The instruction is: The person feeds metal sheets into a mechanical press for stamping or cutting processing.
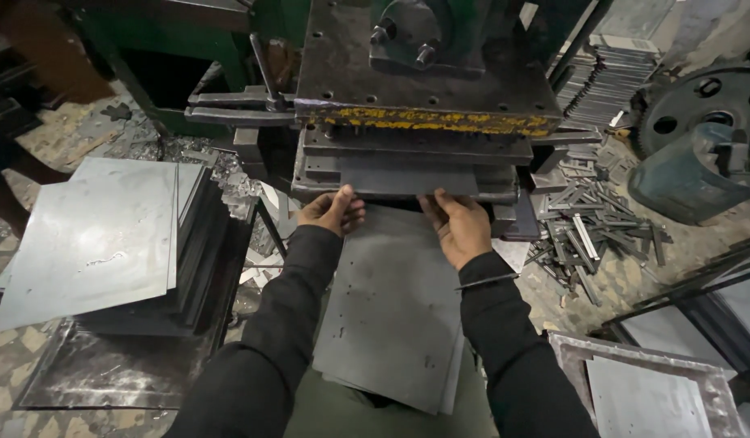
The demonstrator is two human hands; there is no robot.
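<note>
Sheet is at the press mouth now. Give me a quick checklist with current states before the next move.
1. Both hands on the metal sheet: ok, left hand and right hand grip its far edge.
2. Sheet edge entered under the press die: ok, it reaches into the slot.
3. Fingertips outside the die gap: not ok, both sit right at the opening.
4. Sheet square to the die: cannot tell.
5. Sleeves away from the die: ok.
6. Cut strips apart from the sheet: ok, piled to the right.
</note>
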